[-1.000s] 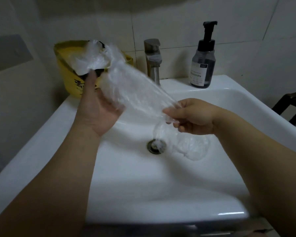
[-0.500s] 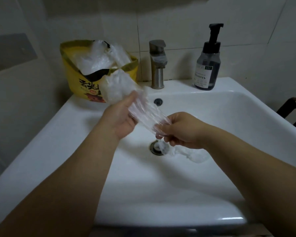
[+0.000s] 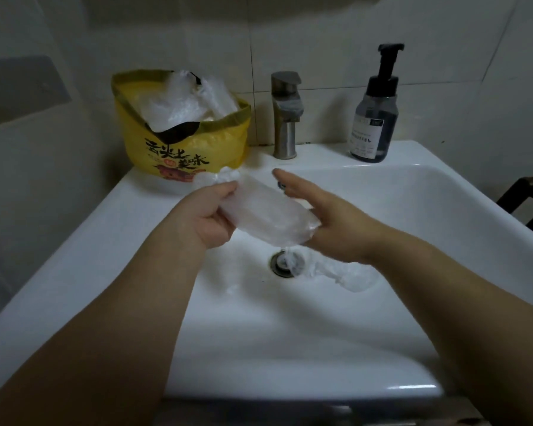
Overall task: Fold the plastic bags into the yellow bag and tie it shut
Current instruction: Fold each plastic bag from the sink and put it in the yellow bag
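A clear plastic bag, folded into a flat band, hangs over the sink basin between my hands. My left hand grips its upper left end with curled fingers. My right hand lies flat with straight fingers against the bag's right side. The yellow bag stands open on the sink's back left corner, with several clear bags sticking out of its top. Another clear bag lies crumpled in the basin beside the drain.
A metal faucet rises at the back of the white sink. A dark pump bottle stands to its right. Tiled walls close in behind and at the left. A dark chair frame shows at the right edge.
The bag went from a long stretched strip to a shorter folded band, held lower. My right hand let go of its pinch and now lies flat against it. The view shifted, showing more of the yellow bag.
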Motion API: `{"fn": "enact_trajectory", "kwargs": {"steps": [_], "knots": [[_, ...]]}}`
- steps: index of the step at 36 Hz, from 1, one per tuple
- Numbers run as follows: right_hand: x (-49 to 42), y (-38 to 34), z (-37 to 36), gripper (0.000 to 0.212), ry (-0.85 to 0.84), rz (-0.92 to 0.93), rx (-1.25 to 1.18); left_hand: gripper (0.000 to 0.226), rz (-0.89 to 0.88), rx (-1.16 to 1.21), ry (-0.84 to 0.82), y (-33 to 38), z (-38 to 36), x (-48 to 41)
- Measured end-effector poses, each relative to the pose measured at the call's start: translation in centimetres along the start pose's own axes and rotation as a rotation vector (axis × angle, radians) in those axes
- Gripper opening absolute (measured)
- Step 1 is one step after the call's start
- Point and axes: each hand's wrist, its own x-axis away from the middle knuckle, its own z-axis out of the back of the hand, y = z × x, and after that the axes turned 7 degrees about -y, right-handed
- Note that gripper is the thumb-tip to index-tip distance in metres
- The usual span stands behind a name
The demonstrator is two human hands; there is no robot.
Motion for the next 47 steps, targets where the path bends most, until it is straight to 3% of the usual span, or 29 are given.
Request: {"fn": "enact_trajectory", "kwargs": {"steps": [4,6,9,15,21,26,30,33,38,40,42,45,47], "knots": [[-0.7,-0.6,-1.1,0.057,0.036,0.145,0.113,0.025,0.082,-0.084,-0.079,-0.3,0.1,0.2],[-1.0,-0.7,-1.4,0.041,0.056,0.135,0.084,0.031,0.150,-0.165,-0.162,-0.4,0.1,0.5],[-0.8,-0.9,-1.4,0.007,0.057,0.029,0.003,0.014,0.154,-0.247,-0.305,-0.5,-0.1,0.8],[-0.9,-0.5,-1.0,0.045,0.089,-0.153,-0.117,0.017,0.023,-0.381,-0.373,-1.4,-0.4,0.4],[-1.7,0.5,-0.8,0.048,0.318,-0.238,-0.230,0.024,-0.146,-0.317,-0.326,-1.5,-1.1,0.1],[-2.2,1.1,-1.0,0.041,0.381,-0.299,-0.384,0.044,-0.131,-0.393,-0.418,-1.9,-1.3,0.4],[-2.4,1.5,-0.8,0.036,0.430,-0.284,-0.600,0.037,-0.117,-0.448,-0.470,-2.0,-1.1,0.5],[-2.5,1.8,-0.4,0.018,0.507,-0.257,-0.439,0.036,-0.072,-0.460,-0.480,-1.3,-1.2,1.2],[-2.3,1.4,-0.7,0.022,0.452,-0.202,-0.104,0.045,-0.088,-0.595,-0.444,-1.4,-1.5,1.8],[-2.2,1.4,-0.9,0.026,0.444,-0.185,-0.074,0.050,-0.112,-0.679,-0.377,-1.7,-1.5,1.6],[-2.2,1.3,-1.0,0.040,0.460,-0.203,-0.239,0.036,-0.134,-0.667,-0.299,-1.8,-1.3,1.2],[-2.3,1.3,-0.4,0.078,0.420,-0.292,-0.659,0.026,-0.162,-0.522,-0.226,-1.5,-1.1,0.7],[-2.3,1.3,-0.1,0.072,0.247,-0.353,-0.880,0.026,-0.191,-0.453,-0.215,-1.4,-1.2,0.5]]}}
